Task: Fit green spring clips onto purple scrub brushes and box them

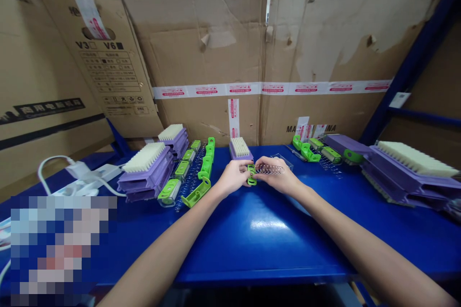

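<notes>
Head view: the left hand (233, 177) pinches the green part (251, 173) — right of it, a spring (269, 169) points lengthwise toward it, against the right hand (281, 180), whose grip I can't tell.

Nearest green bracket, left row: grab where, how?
Likely pinch the upright far end of the nearest green bracket from above: that end stands proud, with coil springs along its left and the left forearm close on its right.
</notes>
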A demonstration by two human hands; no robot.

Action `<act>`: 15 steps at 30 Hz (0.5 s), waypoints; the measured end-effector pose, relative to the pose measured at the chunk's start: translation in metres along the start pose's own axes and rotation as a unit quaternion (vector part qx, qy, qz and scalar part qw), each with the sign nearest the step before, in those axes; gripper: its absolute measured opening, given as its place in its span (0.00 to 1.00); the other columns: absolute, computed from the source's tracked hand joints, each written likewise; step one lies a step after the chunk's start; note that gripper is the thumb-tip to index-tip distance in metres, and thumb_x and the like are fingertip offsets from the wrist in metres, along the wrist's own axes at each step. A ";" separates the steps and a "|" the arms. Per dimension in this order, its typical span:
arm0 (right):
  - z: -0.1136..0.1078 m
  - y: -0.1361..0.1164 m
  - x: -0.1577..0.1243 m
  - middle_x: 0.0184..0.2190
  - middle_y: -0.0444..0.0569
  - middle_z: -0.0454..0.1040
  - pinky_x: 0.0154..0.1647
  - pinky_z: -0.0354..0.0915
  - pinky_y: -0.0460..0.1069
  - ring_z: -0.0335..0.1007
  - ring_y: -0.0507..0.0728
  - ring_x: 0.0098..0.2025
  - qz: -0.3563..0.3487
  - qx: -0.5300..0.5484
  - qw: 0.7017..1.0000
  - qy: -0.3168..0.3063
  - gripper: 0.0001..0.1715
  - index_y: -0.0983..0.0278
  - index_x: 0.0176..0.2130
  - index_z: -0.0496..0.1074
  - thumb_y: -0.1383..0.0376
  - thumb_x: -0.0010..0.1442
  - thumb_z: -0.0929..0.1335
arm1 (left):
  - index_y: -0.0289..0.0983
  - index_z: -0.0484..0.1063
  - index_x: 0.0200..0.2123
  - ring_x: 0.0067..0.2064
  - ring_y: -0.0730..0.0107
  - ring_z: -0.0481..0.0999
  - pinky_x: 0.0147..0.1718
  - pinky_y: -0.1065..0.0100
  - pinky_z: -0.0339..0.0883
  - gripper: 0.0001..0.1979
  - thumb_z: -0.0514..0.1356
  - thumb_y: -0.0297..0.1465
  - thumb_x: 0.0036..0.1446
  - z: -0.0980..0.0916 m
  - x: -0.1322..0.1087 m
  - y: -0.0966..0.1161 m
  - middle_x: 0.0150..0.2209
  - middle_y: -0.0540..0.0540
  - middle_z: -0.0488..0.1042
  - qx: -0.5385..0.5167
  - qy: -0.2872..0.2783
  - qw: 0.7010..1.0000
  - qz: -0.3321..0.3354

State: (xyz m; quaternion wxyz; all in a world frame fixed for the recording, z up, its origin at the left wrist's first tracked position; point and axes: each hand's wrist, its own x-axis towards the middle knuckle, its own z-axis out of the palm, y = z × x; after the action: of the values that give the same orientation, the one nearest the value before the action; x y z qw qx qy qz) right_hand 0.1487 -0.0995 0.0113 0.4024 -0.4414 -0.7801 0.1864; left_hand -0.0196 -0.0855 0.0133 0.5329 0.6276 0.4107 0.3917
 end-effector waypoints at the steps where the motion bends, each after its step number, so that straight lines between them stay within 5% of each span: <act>1: -0.001 0.001 0.000 0.27 0.42 0.73 0.30 0.59 0.46 0.67 0.52 0.28 -0.009 -0.015 1.000 -0.006 0.09 0.62 0.32 0.69 0.62 0.50 0.71 | 0.27 0.71 0.49 0.27 0.69 0.75 0.27 0.65 0.74 0.21 0.61 0.21 0.49 0.000 0.000 0.000 0.27 0.45 0.73 0.002 -0.012 1.000 0.000; 15: -0.001 0.015 0.003 0.31 0.44 0.66 0.31 0.54 0.46 0.61 0.52 0.30 -0.093 -0.139 0.986 -0.011 0.15 0.62 0.32 0.64 0.56 0.55 0.70 | 0.31 0.68 0.53 0.26 0.77 0.68 0.21 0.73 0.65 0.26 0.64 0.32 0.50 -0.005 0.000 0.003 0.35 0.42 0.74 0.049 -0.144 0.988 0.030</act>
State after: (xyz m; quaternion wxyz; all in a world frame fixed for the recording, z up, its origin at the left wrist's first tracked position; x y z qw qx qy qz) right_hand 0.1567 -0.0885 0.0034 0.3441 -0.4162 -0.8405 0.0433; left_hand -0.0245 -0.0842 0.0165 0.5432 0.7150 0.3290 0.2925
